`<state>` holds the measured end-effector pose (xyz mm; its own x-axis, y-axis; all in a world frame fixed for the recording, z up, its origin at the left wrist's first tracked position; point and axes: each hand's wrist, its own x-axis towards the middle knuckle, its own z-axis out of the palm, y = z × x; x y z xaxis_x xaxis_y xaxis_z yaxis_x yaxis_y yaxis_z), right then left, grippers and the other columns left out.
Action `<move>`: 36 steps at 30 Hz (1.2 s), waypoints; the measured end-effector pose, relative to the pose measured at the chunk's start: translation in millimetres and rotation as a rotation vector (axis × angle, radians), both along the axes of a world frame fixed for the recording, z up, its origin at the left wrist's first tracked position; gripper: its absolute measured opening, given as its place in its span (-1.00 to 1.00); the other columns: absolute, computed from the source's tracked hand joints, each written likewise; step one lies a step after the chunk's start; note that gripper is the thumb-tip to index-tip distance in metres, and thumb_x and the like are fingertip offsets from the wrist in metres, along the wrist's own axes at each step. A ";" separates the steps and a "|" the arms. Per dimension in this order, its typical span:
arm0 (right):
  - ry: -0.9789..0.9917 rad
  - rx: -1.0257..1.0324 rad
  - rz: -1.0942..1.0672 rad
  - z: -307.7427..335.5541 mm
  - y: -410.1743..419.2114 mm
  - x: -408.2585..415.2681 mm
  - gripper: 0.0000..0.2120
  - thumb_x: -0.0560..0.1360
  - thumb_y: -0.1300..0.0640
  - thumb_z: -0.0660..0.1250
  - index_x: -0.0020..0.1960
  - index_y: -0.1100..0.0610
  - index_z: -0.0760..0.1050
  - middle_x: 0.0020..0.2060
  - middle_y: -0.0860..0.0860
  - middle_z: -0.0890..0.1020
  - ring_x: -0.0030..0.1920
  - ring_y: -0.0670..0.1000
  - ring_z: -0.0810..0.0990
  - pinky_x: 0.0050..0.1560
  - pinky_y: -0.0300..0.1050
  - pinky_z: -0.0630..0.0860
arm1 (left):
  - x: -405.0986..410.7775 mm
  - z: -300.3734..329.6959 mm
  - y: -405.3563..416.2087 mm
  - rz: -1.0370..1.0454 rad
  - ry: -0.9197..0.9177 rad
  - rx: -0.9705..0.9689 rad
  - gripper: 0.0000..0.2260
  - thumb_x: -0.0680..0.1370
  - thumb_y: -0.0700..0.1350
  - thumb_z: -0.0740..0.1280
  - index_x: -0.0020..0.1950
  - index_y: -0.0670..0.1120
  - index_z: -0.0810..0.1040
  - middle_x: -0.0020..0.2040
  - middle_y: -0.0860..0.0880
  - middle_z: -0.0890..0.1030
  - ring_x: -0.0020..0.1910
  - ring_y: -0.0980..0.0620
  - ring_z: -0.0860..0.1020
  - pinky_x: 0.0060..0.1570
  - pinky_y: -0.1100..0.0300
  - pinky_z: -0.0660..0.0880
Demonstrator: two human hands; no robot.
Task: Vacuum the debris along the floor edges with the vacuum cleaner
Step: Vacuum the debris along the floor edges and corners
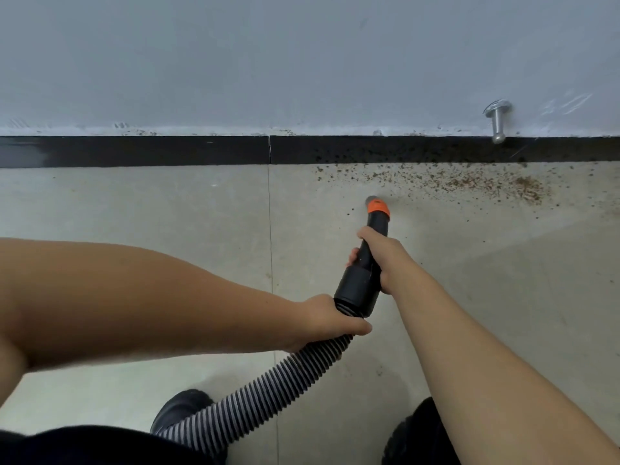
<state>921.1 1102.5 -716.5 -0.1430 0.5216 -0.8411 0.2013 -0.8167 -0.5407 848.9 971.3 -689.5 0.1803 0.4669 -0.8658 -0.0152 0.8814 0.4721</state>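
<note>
Currently the vacuum nozzle (377,209), tipped with an orange collar, is held low over the floor (167,203), just short of the debris (469,182) scattered along the foot of the wall. The black tube behind the nozzle is gripped by the right hand (379,256), its fingers wrapped round the narrow section, so that the tip can be aimed with precision. The ribbed hose (268,387) is clasped by the left hand (332,322) just below the wide black cuff; this hold is judged to take the hose's weight and drag off the leading hand. The hose is trailed back between two dark shoes (181,411) at the lower edge of the view.

The debris is seen as brown crumbs and specks, thickest in a patch well to the right of the nozzle and thinning toward it; some specks are lodged against the black skirting (134,151). A few stray crumbs are left just beside the tip. The stretch of floor to the left of the nozzle looks free of crumbs, so the work is judged to be partly done, with the denser heap yet to be reached.

The floor is laid in large pale tiles with thin dark joints and is faintly stained. Above the skirting a grey wall (268,62) is marked by a rough white line, and a metal doorstop (498,124) is fixed to it near the heap; care is judged necessary there.
</note>
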 end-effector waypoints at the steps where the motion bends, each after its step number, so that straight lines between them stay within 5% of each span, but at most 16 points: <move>1: -0.007 -0.009 0.012 -0.1 -2.7 6.3 -0.86 0.49 0.21 0.32 -0.06 0.20 0.36 -0.51 0.09 0.51 -0.55 0.03 0.49 -0.39 -0.09 0.54 | 5.7 0.4 -2.6 -0.014 -0.027 -0.010 -0.74 0.47 -0.02 0.43 0.02 -0.13 0.47 -0.25 -0.06 0.52 -0.37 0.02 0.54 -0.27 0.19 0.57; 10: 0.020 -0.074 0.220 5.6 -20.8 13.1 -0.85 0.46 0.22 0.32 -0.04 0.20 0.37 -0.52 0.09 0.52 -0.56 0.04 0.48 -0.43 -0.12 0.55 | 31.2 1.7 -26.8 0.060 -0.102 -0.020 -0.82 0.48 -0.03 0.42 -0.12 -0.07 0.45 -0.26 -0.04 0.48 -0.32 0.02 0.50 -0.17 0.15 0.52; 20: -0.049 -0.083 0.168 9.3 -44.0 31.4 -0.86 0.45 0.21 0.33 -0.05 0.19 0.38 -0.52 0.10 0.52 -0.57 0.05 0.48 -0.43 -0.11 0.55 | 41.2 11.0 -49.6 0.026 -0.177 -0.040 -0.82 0.49 -0.03 0.41 -0.09 -0.06 0.45 -0.28 -0.03 0.48 -0.35 0.04 0.49 -0.18 0.16 0.52; 28: 0.023 -0.050 0.295 10.1 -46.6 -11.1 -0.84 0.48 0.20 0.31 0.00 0.20 0.35 -0.52 0.10 0.54 -0.56 0.04 0.50 -0.44 -0.12 0.55 | 21.3 4.9 -55.2 0.170 -0.043 -0.028 -0.82 0.47 -0.04 0.41 -0.08 -0.09 0.46 -0.26 -0.07 0.49 -0.34 0.00 0.49 -0.23 0.17 0.50; 36: -0.115 -0.034 0.035 12.3 -43.6 43.6 -0.87 0.48 0.21 0.32 -0.07 0.21 0.37 -0.50 0.11 0.50 -0.58 0.03 0.48 -0.46 -0.13 0.55 | 45.5 7.8 -43.0 -0.037 -0.117 -0.004 -0.85 0.48 -0.05 0.39 -0.08 -0.05 0.45 -0.31 -0.02 0.48 -0.42 0.07 0.48 -0.40 0.28 0.48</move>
<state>964.7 1058.9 -704.2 -0.0621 0.4886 -0.8703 0.2893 -0.8258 -0.4842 894.3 928.3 -681.7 0.2968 0.4543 -0.8400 -0.0373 0.8844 0.4652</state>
